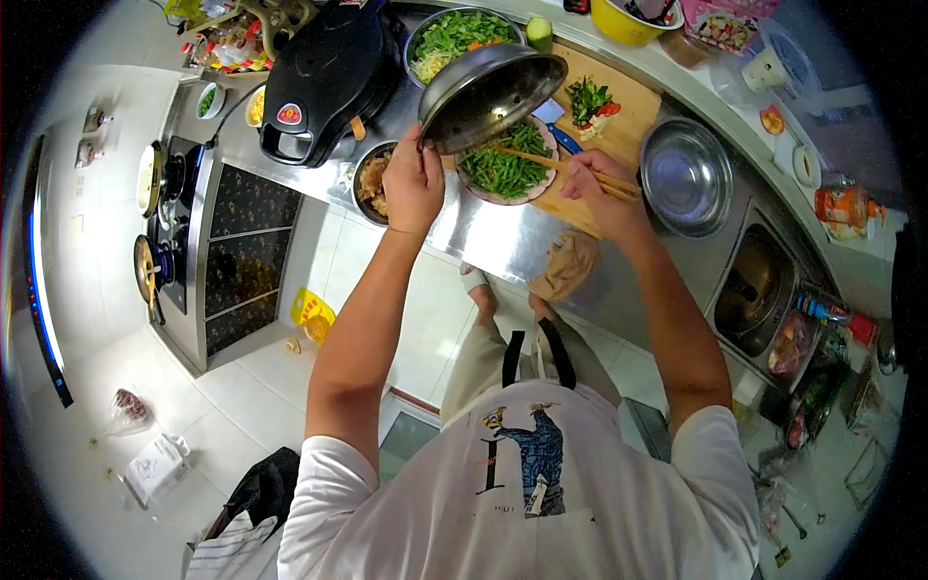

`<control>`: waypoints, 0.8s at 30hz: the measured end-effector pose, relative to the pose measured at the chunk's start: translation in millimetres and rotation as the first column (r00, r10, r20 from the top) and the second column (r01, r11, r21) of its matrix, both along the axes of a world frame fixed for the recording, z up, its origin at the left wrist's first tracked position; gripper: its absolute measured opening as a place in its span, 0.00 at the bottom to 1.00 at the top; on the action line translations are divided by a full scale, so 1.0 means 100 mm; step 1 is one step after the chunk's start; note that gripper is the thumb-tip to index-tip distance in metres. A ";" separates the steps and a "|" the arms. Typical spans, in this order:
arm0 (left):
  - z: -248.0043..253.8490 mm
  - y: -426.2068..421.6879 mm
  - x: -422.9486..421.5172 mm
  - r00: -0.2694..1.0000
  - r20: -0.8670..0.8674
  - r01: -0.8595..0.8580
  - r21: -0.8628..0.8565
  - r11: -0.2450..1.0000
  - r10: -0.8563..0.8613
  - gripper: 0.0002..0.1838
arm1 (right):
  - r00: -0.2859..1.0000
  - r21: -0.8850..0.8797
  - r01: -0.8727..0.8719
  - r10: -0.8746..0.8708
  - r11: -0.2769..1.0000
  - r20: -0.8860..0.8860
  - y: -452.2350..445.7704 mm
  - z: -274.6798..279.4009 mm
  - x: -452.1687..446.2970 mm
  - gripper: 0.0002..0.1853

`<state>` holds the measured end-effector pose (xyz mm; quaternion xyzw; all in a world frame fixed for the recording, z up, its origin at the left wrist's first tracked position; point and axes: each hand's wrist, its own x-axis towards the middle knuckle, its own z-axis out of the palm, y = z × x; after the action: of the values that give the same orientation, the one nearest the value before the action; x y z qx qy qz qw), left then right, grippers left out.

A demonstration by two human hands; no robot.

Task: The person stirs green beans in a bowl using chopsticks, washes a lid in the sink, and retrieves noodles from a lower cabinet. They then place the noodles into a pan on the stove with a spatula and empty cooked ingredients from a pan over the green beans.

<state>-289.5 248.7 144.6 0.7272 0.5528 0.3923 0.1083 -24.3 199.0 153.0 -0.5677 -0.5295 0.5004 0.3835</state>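
Note:
My left hand (414,186) grips the rim of a metal bowl (493,92), which is tilted above a plate of chopped green vegetables (503,166). Wooden chopsticks (565,169) are held in my right hand (604,190), their tips at the greens near the bowl's lower edge. The plate sits partly over a wooden cutting board (633,82). On that board lie a knife (559,133) with a blue handle and a pile of chopped green and red peppers (592,101). A bowl with brown food (372,184) stands beside my left hand.
A black electric appliance (329,72) and a bowl of shredded vegetables (459,43) stand at the back. To the right are a large metal basin (686,177) and the sink (752,285). A brown cloth (565,266) lies at the counter's front edge. The stove (177,222) is at left.

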 end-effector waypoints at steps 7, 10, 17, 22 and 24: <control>-0.03 0.03 0.01 1.000 0.007 0.012 -0.003 1.000 -0.012 0.13 | 0.994 -0.019 -0.009 0.007 1.000 -0.106 0.10 0.12 -0.14 0.10; -0.04 0.03 -0.01 1.000 0.001 0.005 -0.001 1.000 -0.005 0.13 | 0.999 -0.008 0.002 -0.001 1.000 0.042 0.14 0.14 -0.13 0.10; -0.04 0.02 -0.01 0.999 0.050 0.000 -0.033 0.999 0.001 0.13 | 0.999 -0.043 -0.030 0.029 0.999 -0.022 0.20 0.23 -0.23 0.10; 0.00 0.04 -0.06 1.000 0.028 -0.005 0.010 1.000 0.005 0.14 | 0.996 0.000 0.087 -0.087 0.996 -0.015 0.23 0.09 -0.15 0.10; 0.00 0.04 -0.10 1.000 0.023 -0.002 0.013 1.000 0.001 0.14 | 0.990 -0.099 0.135 -0.138 0.986 -0.026 0.18 0.14 -0.09 0.11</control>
<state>-299.5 252.6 144.1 0.7229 0.5495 0.4044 0.1096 -32.9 217.2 167.0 -0.6123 -0.4582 0.5072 0.3973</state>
